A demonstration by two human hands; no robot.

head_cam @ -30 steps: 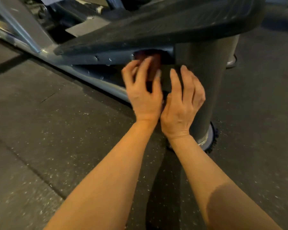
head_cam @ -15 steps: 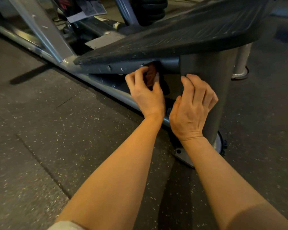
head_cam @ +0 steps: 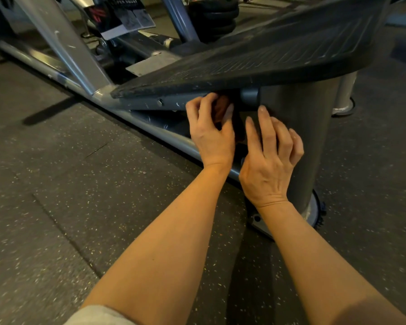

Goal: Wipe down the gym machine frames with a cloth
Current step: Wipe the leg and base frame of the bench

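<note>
Left hand [head_cam: 211, 134] raised to underside of the black ribbed rubber footplate [head_cam: 256, 57], fingers curled and pinching a small reddish-brown cloth [head_cam: 222, 107]. Cloth bunched between index finger and thumb, pressed against the grey horizontal steel frame tube [head_cam: 171, 103] just under the footplate's front edge. Only a small patch of cloth visible past the knuckles; rest hidden behind the hand. A darker fold hanging below the thumb, in shadow, could be more cloth: cannot tell.

Right hand [head_cam: 270, 160] just beside the left, to its right, wrists nearly touching. Index and middle fingers extended upward, fingertips laid against the grey cylindrical metal support column [head_cam: 314, 141]; ring and little fingers loosely bent. Nothing held in this hand. Index fingertip close to the short tube stub where the frame tube meets the column, just right of the cloth.

Below both hands: long grey floor rail [head_cam: 150, 127] running diagonally from upper left to behind the wrists. Column base flange [head_cam: 314, 214] with bolt on floor, below the right wrist. Dark speckled rubber floor mat [head_cam: 80, 207] under both forearms, seam lines visible left of the left arm.

Beyond the fingers, upper left: slanted grey frame upright [head_cam: 63, 43], instruction placard [head_cam: 124, 17] behind it. Stacked black weight plates [head_cam: 213, 19] above the footplate's far edge.

Pale sleeve edge [head_cam: 96, 316] at left elbow, bottom of view.
</note>
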